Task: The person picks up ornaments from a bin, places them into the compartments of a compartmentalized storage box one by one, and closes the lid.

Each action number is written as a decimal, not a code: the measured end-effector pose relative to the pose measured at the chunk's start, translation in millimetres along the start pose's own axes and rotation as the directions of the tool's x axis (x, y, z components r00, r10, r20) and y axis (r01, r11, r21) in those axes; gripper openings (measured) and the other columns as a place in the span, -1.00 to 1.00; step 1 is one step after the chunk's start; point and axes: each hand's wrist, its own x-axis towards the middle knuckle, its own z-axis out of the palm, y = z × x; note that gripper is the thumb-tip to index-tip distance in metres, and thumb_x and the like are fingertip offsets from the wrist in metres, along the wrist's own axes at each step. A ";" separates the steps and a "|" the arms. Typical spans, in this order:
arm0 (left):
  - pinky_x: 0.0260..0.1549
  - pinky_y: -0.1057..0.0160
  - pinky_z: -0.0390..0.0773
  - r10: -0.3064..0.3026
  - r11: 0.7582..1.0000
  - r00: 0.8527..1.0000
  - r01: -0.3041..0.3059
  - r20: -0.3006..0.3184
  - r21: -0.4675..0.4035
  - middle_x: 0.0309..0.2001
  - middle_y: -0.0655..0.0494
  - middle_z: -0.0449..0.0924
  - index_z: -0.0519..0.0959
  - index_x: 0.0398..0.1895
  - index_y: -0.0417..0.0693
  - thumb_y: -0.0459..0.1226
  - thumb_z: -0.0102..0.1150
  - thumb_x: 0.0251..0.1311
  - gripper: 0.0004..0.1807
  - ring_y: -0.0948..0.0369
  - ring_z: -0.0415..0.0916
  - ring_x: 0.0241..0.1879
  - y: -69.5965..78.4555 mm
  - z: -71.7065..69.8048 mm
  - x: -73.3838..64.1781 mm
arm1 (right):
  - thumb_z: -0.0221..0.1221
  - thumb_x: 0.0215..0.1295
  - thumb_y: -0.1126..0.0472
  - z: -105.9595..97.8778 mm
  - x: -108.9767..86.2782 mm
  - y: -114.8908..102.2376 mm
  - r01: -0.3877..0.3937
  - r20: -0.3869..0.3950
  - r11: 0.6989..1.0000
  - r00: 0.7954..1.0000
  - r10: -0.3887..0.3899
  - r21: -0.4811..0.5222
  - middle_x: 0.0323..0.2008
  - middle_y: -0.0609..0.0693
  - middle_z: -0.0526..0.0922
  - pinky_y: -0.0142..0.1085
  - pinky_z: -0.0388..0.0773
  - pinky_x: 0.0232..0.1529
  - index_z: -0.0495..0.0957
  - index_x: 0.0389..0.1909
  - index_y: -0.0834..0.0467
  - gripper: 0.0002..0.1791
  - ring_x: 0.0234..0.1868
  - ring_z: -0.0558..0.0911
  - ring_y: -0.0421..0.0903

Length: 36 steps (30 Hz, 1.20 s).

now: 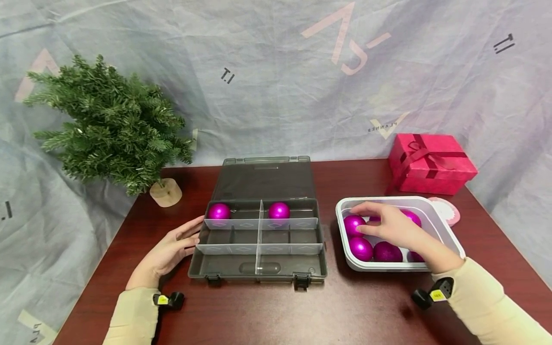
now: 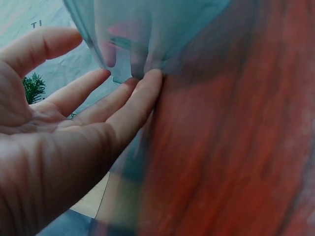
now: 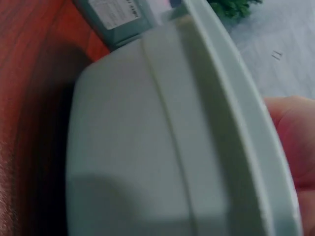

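Note:
A dark translucent compartment box (image 1: 258, 261) lies open on the table, split by clear dividers. Two shiny magenta Christmas baubles sit in its back row, one on the left (image 1: 219, 212) and one on the right (image 1: 279, 211). My left hand (image 1: 170, 249) touches the box's left side with extended fingers; in the left wrist view the fingertips (image 2: 155, 76) meet the clear wall. Inside a white plastic tub (image 1: 440, 218), my right hand (image 1: 394, 226) pinches a magenta bauble (image 1: 351, 224) between thumb and fingers. The tub's wall (image 3: 133, 142) hides most of this hand in the right wrist view.
Several more baubles (image 1: 361, 249) lie in the tub. A red gift box (image 1: 433, 165) stands behind it, beside a round pink-and-white item (image 1: 446, 211). At the back left, a small artificial fir tree (image 1: 116, 124) leans on a wooden base (image 1: 166, 193). Fabric (image 1: 267, 110) hangs behind the table.

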 end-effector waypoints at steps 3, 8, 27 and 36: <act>0.09 0.23 0.52 0.003 1.000 1.000 -0.003 -0.002 -0.002 0.57 -0.39 -0.19 -0.04 0.63 -0.23 -0.44 -0.06 0.52 -0.29 0.30 0.38 0.29 0.2 0.2 -0.3 | 0.46 0.16 0.25 5.3 2.1 1.2 0.013 -0.004 0.996 1.000 -0.014 -0.088 0.01 0.09 0.72 0.04 0.56 0.01 0.66 0.11 0.19 -0.54 0.01 0.68 0.07; 0.10 0.24 0.51 0.002 1.000 1.000 -0.002 0.001 -0.007 0.57 -0.40 -0.19 -0.04 0.64 -0.23 -0.44 -0.06 0.52 -0.30 0.29 0.38 0.29 -0.1 0.3 -0.6 | 0.48 0.11 0.29 11.4 3.8 3.4 0.018 -0.002 0.986 1.000 -0.019 -0.167 -0.04 0.10 0.73 0.09 0.57 -0.01 0.66 0.10 0.20 -0.52 -0.04 0.69 0.08; 0.08 0.24 0.51 -0.004 1.000 1.000 0.004 -0.012 0.000 0.57 -0.40 -0.19 -0.06 0.63 -0.27 -0.43 -0.04 0.51 -0.28 0.33 0.37 0.27 -1.4 -1.5 0.4 | 0.49 0.13 0.26 -0.2 -4.1 -17.7 -0.122 -0.133 0.987 0.985 0.108 -0.103 -0.04 0.19 0.71 0.14 0.59 -0.06 0.62 0.14 0.15 -0.48 -0.02 0.70 0.22; 0.09 0.23 0.52 -0.003 1.000 1.000 0.003 -0.012 -0.006 0.57 -0.40 -0.17 -0.04 0.63 -0.26 -0.43 -0.04 0.51 -0.29 0.31 0.39 0.27 -0.4 -0.1 0.3 | 0.48 0.15 0.29 -0.3 -2.5 -46.0 -0.126 -0.271 0.992 0.954 0.126 0.019 0.02 0.22 0.70 -0.35 0.63 -0.26 0.58 0.18 0.15 -0.45 -0.02 0.72 0.23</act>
